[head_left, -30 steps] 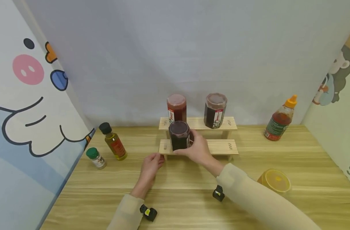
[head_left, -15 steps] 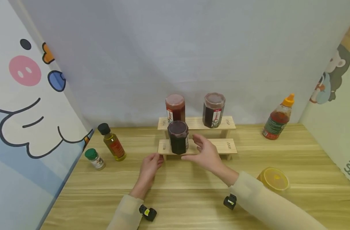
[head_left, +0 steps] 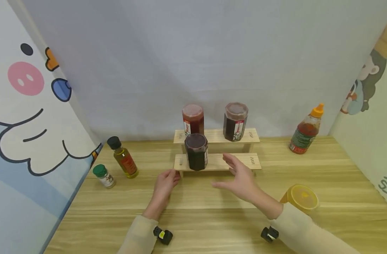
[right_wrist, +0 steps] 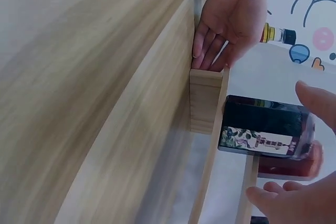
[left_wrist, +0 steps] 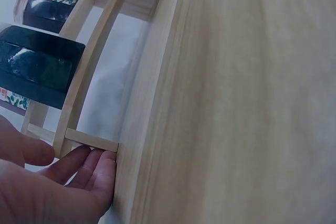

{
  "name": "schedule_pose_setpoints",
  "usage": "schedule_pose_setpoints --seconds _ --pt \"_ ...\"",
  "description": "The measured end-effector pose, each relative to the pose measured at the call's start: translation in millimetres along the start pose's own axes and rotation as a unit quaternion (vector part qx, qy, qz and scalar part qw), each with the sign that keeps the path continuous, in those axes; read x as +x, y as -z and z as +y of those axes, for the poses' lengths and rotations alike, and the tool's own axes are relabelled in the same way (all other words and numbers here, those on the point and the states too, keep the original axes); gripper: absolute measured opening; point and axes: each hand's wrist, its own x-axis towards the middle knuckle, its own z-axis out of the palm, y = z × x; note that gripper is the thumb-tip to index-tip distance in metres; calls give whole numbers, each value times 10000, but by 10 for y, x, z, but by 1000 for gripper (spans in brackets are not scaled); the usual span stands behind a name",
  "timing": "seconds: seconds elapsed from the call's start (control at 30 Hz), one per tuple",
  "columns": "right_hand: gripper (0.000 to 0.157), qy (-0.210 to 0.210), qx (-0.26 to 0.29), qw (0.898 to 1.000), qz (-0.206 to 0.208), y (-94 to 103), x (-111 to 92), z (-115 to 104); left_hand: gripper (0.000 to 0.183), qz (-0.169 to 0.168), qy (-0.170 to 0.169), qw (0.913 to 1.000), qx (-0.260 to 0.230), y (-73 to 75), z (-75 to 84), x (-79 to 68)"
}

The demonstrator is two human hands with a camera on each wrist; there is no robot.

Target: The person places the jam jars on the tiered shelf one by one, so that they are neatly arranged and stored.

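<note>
A two-tier wooden display rack (head_left: 217, 162) stands on the table. My left hand (head_left: 165, 182) grips the left end of its lower tier; the left wrist view shows the thumb by the board's end and the fingers against the leg (left_wrist: 92, 140). Near the left end of that tier a dark-filled jar (head_left: 196, 155) stands upright, nothing holding it. To its right my right hand (head_left: 242, 181) is apart from the jar, thumb and fingers spread, in front of the rack. On the upper tier are a red-filled jar (head_left: 193, 118) at left and another dark jar (head_left: 236, 123) at right.
At left on the table (head_left: 193, 225) stand a small green-capped shaker (head_left: 104, 176) and a black-capped oil bottle (head_left: 123, 157). A sauce bottle with an orange tip (head_left: 304, 134) stands at back right. A yellow-lidded jar (head_left: 303, 197) is beside my right forearm. A pale wall rises behind.
My right hand has let go of the dark jar on the lower tier and drawn back to the right, fingers spreading. The jar stays on the board; my left hand keeps its place.
</note>
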Motion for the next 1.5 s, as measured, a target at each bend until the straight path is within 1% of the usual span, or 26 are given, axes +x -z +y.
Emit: schedule_pose_setpoints --seconds 0.1,0.17,0.27,0.53,0.67,0.83,0.93,1.03,1.13,1.23,1.33,1.5 --pt "97 18 251 9997 -24 88 -123 10 39 -9 -2 10000 -3 -6 0 1" --pt "97 -51 471 9989 -64 141 -200 2 39 -1 -2 10000 7 -11 -5 0" --pt "97 -86 591 9982 -103 211 -302 -22 39 15 -21 10000 11 -17 -16 -4" --pt "98 99 385 9992 74 381 -436 -82 39 4 -41 10000 7 -12 3 2" --pt "98 203 265 9993 169 508 -530 -105 39 10 -53 10000 -37 -11 23 -1" --pt "93 433 294 9981 310 686 -640 -94 38 37 -26 10000 -41 -9 30 -12" --pt "91 448 152 9981 383 774 -691 -94 38 33 -22 10000 -40 -8 24 -11" --pt "88 398 -162 9982 417 834 -739 -100 38 26 -21 10000 -44 -7 13 -7" --pt "84 258 -615 9967 468 883 -800 -115 38 31 -15 10000 -44 -9 7 -6" --pt "85 33 -881 9947 530 941 -871 -129 38 35 -17 10000 -17 -10 4 -7" --pt "86 -112 -904 9941 590 1026 -936 -110 38 33 -34 10000 9 -10 4 -3" --pt "86 -39 -885 9936 706 1201 -1014 12 38 10 -57 10000 8 -5 3 -4"
